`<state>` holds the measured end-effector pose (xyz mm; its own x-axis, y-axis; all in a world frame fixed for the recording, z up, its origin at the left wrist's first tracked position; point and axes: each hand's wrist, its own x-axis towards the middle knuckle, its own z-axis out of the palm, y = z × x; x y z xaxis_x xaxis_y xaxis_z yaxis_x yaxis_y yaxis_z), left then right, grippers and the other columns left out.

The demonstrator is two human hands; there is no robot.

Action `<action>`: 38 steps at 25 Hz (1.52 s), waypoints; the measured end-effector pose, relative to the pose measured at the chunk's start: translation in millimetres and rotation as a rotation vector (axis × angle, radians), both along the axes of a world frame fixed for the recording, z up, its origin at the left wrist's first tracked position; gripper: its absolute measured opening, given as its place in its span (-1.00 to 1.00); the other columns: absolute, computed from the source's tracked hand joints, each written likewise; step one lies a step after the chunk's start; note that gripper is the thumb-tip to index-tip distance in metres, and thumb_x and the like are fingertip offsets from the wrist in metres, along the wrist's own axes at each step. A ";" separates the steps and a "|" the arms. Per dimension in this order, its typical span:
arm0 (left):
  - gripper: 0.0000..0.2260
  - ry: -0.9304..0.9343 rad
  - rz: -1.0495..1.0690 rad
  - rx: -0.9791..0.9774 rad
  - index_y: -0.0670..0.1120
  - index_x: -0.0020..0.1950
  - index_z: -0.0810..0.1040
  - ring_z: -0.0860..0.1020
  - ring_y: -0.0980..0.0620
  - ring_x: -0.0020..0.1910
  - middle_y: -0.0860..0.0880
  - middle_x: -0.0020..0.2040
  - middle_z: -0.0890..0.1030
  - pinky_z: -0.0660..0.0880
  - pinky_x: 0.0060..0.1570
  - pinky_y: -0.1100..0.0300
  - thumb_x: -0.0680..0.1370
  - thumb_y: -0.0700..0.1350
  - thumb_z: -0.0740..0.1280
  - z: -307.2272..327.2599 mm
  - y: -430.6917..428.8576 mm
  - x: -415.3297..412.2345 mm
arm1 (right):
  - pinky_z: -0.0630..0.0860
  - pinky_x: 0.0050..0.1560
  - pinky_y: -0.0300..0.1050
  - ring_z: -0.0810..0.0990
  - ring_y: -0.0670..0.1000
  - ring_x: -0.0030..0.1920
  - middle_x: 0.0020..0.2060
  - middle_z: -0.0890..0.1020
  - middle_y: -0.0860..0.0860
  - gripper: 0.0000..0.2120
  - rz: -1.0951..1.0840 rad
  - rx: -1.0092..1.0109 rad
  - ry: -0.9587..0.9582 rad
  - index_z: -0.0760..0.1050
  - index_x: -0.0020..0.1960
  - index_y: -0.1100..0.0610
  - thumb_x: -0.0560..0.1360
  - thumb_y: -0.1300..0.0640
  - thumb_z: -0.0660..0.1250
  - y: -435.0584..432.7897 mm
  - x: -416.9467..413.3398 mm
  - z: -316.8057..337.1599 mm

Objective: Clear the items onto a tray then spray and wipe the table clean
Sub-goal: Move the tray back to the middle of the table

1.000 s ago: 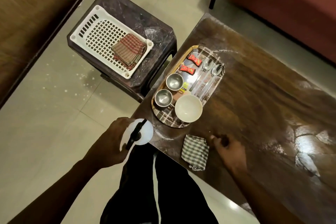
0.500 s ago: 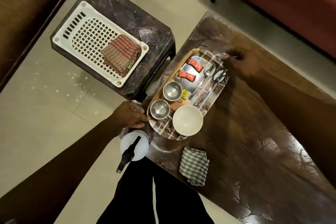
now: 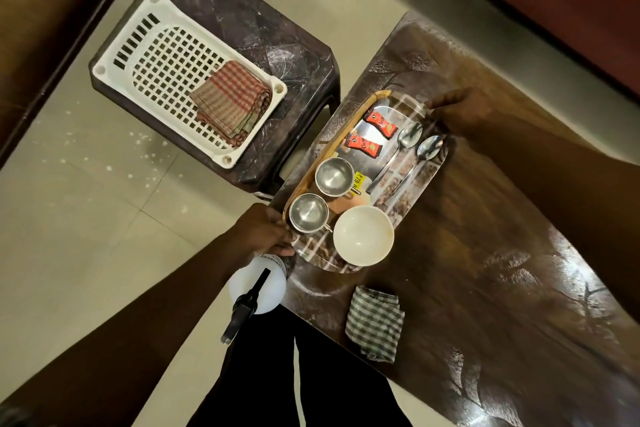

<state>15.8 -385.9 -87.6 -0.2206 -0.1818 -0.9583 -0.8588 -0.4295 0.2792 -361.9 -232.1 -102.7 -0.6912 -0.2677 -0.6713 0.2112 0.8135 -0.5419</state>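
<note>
Both hands [image 3: 266,232] [image 3: 460,111] clasping opposite tray [image 3: 332,139] ends, fingertips hidden under rim.

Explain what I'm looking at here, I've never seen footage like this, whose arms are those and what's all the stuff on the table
There is no machine: a person wears a camera on the head, looking down at their own arms. The left hand grips the near end of an oval tray and the right hand grips its far end. The tray sits on a dark wooden table and carries two steel cups, a white bowl, two spoons and two red sachets. Beside it stand a spray bottle and a checked cloth.
</note>
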 end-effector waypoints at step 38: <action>-0.79 0.538 -0.560 -0.316 -0.37 0.23 0.67 0.59 -0.02 -0.22 -0.26 -0.02 0.69 0.53 -0.16 0.17 0.60 -0.37 0.45 336.9 54.1 -105.4 | 0.71 -0.27 -0.19 0.68 0.08 -0.15 0.10 0.70 0.30 -0.75 -0.942 -0.457 0.053 0.60 0.30 0.40 0.63 0.42 0.34 348.6 247.6 325.3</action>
